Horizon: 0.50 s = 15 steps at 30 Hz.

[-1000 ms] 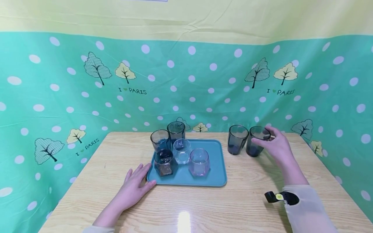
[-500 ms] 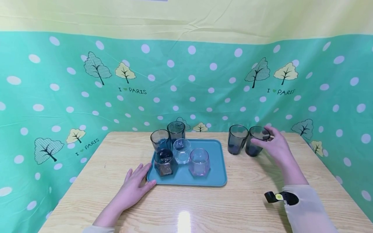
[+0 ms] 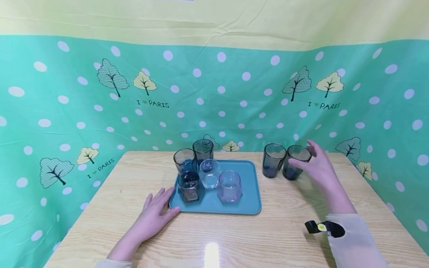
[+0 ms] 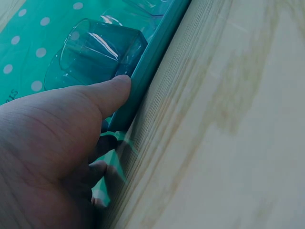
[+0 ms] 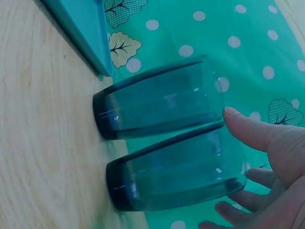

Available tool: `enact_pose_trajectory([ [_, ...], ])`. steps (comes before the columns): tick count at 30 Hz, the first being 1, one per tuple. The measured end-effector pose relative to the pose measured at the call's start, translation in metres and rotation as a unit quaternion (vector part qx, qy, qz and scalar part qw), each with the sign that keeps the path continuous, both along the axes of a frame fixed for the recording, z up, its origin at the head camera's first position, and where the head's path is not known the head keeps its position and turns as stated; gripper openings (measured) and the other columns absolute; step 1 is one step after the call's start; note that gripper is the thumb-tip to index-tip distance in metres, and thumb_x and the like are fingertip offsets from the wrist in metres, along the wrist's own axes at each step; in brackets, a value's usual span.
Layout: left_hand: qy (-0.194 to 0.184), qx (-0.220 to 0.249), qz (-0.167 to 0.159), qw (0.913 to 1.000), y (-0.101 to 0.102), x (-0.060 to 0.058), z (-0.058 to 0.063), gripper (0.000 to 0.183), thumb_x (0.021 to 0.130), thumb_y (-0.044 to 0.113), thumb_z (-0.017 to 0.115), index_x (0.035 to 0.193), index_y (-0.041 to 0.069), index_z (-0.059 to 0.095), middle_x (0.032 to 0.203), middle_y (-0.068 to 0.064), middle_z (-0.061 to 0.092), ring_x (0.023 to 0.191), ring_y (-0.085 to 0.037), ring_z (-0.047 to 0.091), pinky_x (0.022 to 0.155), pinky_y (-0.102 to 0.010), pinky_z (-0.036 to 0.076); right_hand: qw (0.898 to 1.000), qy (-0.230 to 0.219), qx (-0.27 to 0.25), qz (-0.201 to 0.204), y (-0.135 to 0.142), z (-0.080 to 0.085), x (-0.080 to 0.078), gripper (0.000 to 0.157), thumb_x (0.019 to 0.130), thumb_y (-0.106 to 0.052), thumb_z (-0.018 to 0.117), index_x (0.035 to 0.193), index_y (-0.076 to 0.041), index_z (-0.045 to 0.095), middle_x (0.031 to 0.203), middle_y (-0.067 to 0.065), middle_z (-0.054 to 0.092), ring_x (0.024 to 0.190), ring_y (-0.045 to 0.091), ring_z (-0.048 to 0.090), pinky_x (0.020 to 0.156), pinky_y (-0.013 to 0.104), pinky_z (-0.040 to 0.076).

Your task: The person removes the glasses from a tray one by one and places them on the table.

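The left hand (image 4: 57, 136) rested its thumb on the rim of a teal tray (image 4: 144, 71) near its corner, close to a tinted glass (image 4: 102, 47), above the wood-grained tabletop (image 4: 228, 124).

Seemingly four tall glasses (image 3: 273, 163), three short glasses (image 3: 229, 190), one tray (image 3: 248, 182), two hands (image 3: 155, 214).

– What hangs behind the pale, wood-grained worktop (image 3: 254, 238)?
– A green fabric backdrop (image 3: 231, 115) with white round dots and a wrinkled, pale-yellow upper band (image 3: 134, 23).
– Any print on it?
– Checked grey-green trees (image 3: 110, 75) beside yellow ones (image 3: 144, 80), and black "I PARIS" lettering (image 3: 159, 104) with a small green heart (image 3: 144, 102).
– And on the worktop?
– A bright white glare (image 3: 212, 255).
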<state>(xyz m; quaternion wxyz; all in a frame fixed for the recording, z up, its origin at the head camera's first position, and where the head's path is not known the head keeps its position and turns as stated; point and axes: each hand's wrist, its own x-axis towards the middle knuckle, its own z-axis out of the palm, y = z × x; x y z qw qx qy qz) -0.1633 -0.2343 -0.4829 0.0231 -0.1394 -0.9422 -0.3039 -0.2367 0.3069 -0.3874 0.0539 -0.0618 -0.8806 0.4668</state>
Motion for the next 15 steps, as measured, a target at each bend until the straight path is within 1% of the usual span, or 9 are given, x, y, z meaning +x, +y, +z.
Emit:
enact_pose_trajectory([
  [4,0.001,-0.002,-0.001,1.0,0.0,-0.001,0.0,0.081,0.109,0.047,0.071,0.17,0.003,0.041,0.168,-0.021,0.048,0.163,-0.049,0.027,0.129,-0.074,0.002,1.0,0.026,0.017,-0.001,-0.003,0.008,0.004,0.123,0.095,-0.05,0.088,0.18,-0.021,0.004,0.183,0.02,0.012,0.163,0.058,0.012,0.122,0.082,0.02],
  [10,-0.001,0.0,0.0,1.0,-0.001,0.0,0.0,0.082,0.109,0.047,0.07,0.17,0.002,0.04,0.169,-0.021,0.048,0.163,-0.049,0.026,0.129,-0.074,0.002,0.997,0.068,0.042,0.011,-0.018,0.026,0.011,0.122,0.094,-0.055,0.088,0.18,-0.021,0.008,0.183,0.02,0.012,0.163,0.056,0.014,0.122,0.082,0.022],
  [15,-0.001,0.0,0.0,1.0,-0.001,-0.001,0.0,0.082,0.109,0.047,0.071,0.169,0.002,0.041,0.168,-0.022,0.048,0.163,-0.05,0.026,0.129,-0.074,0.002,0.993,0.104,0.051,0.02,-0.035,0.042,0.009,0.118,0.094,-0.049,0.09,0.179,-0.02,0.014,0.183,0.018,0.016,0.163,0.053,0.02,0.123,0.079,0.025],
])
